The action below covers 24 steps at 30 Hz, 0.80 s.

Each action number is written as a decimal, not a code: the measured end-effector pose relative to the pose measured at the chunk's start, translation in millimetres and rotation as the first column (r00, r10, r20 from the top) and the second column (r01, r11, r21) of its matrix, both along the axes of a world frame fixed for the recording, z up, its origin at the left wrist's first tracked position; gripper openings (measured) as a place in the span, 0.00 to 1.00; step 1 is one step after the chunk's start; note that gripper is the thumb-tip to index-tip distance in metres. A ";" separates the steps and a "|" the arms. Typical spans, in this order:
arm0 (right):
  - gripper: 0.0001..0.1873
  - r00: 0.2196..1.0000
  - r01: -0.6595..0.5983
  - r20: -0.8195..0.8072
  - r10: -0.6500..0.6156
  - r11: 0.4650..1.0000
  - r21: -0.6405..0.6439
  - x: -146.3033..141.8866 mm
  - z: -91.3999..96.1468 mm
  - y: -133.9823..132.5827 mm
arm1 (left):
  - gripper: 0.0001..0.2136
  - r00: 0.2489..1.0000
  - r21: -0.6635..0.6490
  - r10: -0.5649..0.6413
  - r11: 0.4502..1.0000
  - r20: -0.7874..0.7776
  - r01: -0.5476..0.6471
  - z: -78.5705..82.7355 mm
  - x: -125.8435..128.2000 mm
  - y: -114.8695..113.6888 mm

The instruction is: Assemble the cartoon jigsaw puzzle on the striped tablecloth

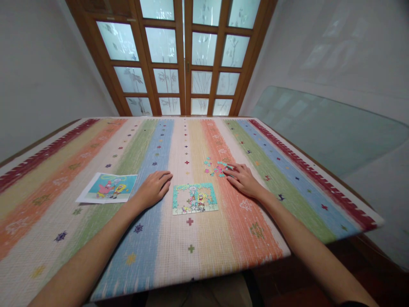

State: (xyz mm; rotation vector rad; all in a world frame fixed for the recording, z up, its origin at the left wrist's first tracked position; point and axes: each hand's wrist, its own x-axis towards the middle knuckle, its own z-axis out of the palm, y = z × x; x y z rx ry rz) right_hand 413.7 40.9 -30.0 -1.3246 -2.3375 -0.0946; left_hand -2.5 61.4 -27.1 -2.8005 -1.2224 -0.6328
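Note:
A partly assembled jigsaw puzzle (211,207) with cartoon figures lies flat on the striped tablecloth, with gaps in its picture where the cloth shows through. To its left my left hand (155,187) rests on the cloth, fingers stretched out, holding nothing visible. Beyond the puzzle's right corner is a scatter of loose puzzle pieces (219,169), teal and pink. My right hand (244,180) reaches these from the right with its fingers apart, fingertips at the pieces nearest it. Whether a fingertip presses on one piece is too small to tell.
A printed cartoon picture sheet (110,188) lies left of my left hand, its edge slightly raised. The striped tablecloth (220,243) covers the table, whose near edge is close to my body. Wooden glazed doors (185,76) stand beyond the far edge.

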 end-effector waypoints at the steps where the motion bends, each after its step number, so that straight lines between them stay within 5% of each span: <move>1: 0.20 1.000 0.004 -0.009 -0.004 1.000 0.004 -0.3 0.1 -0.4 | 0.18 1.000 0.000 0.000 1.000 0.000 0.000 0.1 0.1 0.0; 24: 0.12 0.979 -0.032 -0.203 0.028 0.999 -0.019 -12.3 4.3 -4.6 | 0.17 1.000 -0.009 0.020 1.000 0.001 -0.020 -0.7 -0.1 0.1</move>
